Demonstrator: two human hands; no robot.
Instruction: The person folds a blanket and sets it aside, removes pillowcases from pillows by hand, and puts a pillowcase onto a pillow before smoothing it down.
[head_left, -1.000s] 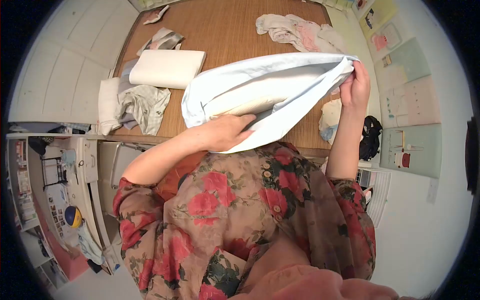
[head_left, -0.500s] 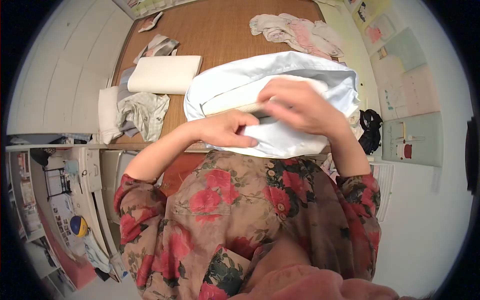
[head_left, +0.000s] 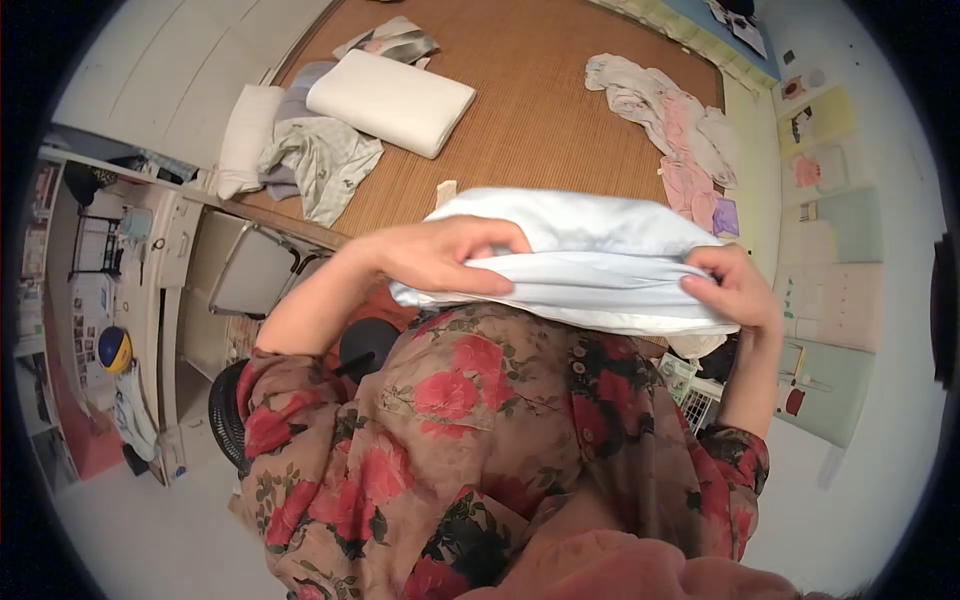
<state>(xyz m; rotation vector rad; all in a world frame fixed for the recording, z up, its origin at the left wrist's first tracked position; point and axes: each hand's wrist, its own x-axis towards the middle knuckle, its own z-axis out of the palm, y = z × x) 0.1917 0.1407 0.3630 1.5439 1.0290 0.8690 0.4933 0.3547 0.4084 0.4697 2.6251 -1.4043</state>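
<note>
A light blue cloth cover (head_left: 600,225) lies bunched in folds close to my chest, at the near edge of the mat-covered bed. My left hand (head_left: 450,258) grips its left part, thumb on the near fold and fingers behind it. At the right end my right hand (head_left: 735,285) pinches the same folded edge between thumb and fingers. The pale cushion that showed inside the cover is now hidden by the fabric.
A white pillow (head_left: 392,102) rests on the woven mat (head_left: 520,90). Left of it are a patterned cloth (head_left: 325,165) and a white roll (head_left: 250,140). Pink and white clothes (head_left: 670,125) lie at the right. A folding chair (head_left: 250,265) stands at the left.
The opening of the blue cover has closed over the cushion. My right hand has moved right and down to the cover's right end. The view has turned and shifted.
</note>
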